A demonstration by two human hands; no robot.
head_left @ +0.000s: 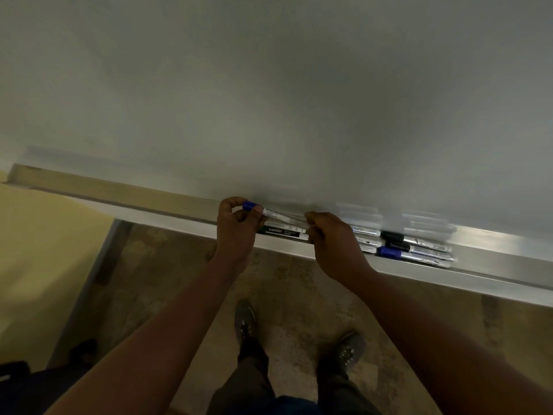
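Note:
A blue-capped whiteboard marker [278, 216] is held level just above the metal marker tray [149, 196] of a whiteboard [269, 100]. My left hand [236, 232] pinches its blue cap end. My right hand [335, 244] grips the other end of the barrel. Below it in the tray lies a dark marker [282, 232] with a "camlin" label.
Several more markers [413, 245] with black and blue caps lie in the tray right of my right hand. Below are a brown floor, my two shoes [245, 320] and a yellowish wall [45, 250] at left. Something dark sits at bottom left.

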